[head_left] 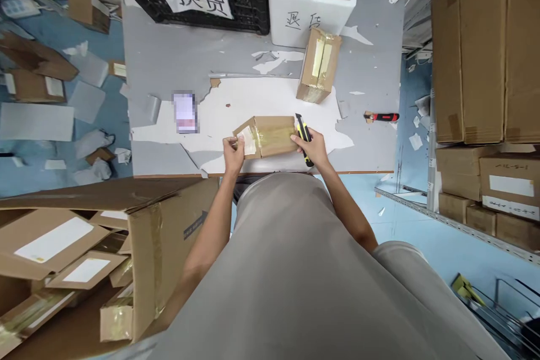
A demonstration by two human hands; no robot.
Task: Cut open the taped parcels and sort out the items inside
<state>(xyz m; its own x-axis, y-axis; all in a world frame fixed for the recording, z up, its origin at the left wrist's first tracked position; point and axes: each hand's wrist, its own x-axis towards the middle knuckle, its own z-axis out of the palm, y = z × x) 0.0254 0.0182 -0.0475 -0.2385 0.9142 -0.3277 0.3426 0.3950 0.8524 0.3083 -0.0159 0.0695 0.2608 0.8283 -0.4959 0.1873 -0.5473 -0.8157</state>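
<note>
A small taped cardboard box (276, 134) lies before me at the front of the table. My left hand (233, 154) is closed on its left end, where a white label (248, 142) wraps the cardboard. In my right hand (314, 148) is a yellow-and-black utility knife (300, 126), held slanted with its top end pointing away from me. The fingertips of that hand also touch the box's right end. I cannot tell whether the blade is out. Another taped box (319, 66) stands farther back.
At the back are a black crate (248, 5) and a white foam box (291, 22) of packets. A red-and-black knife (382, 117) lies right, a blurred phone-like thing (185, 113) left. A large open carton (172, 242) of parcels stands front left; stacked cartons (483, 56) fill the right.
</note>
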